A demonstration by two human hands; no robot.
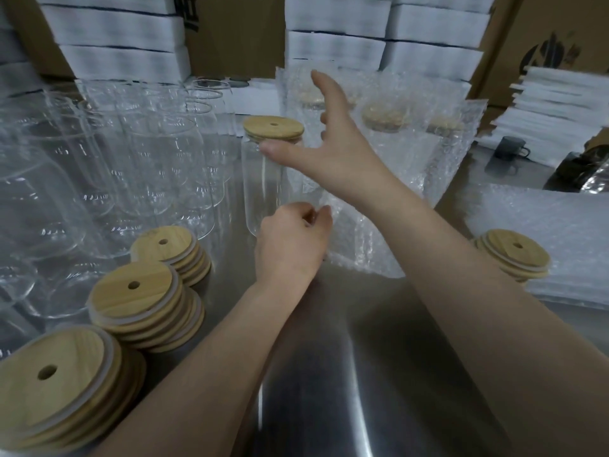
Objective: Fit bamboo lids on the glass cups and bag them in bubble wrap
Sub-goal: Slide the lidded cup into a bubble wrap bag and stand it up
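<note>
- Tabletop (pixel 329 374) of shiny metal, seen from above by the person working at it, with both bare forearms reaching in from the near edge.
- Glass cup (pixel 263 186), tall and clear, stands upright near the middle of the tabletop. A round bamboo lid (pixel 273 127) with 1 small hole is seated on its rim.
- Right hand (pixel 333 150) is spread wide just right of that cup, fingers pointing away. The thumb tip lies at the cup's shoulder just under the lid; whether it touches the glass cannot be told.
- Left hand (pixel 290 239) sits in front of the cup's base with fingers curled. Thumb and fingertips pinch the near left edge of a bubble wrap bag (pixel 359 235) that lies just right of the cup.
- Many open-topped glass cups (pixel 138 159) crowd the left side of the tabletop.
- 3 stacks of bamboo lids (pixel 141 298) sit by the near left corner.
- 1 more stack (pixel 514 255) rests on a pile of flat bubble wrap bags (pixel 560 219) at the right edge.
- Lidded cups (pixel 382 120) already in bubble wrap stand toward the far edge, behind the right hand.
- White foam packs (pixel 115 28) and cardboard boxes (pixel 230 28) are stacked beyond the far edge.
- 1 dark mug (pixel 507 153) sits toward the far right corner.
</note>
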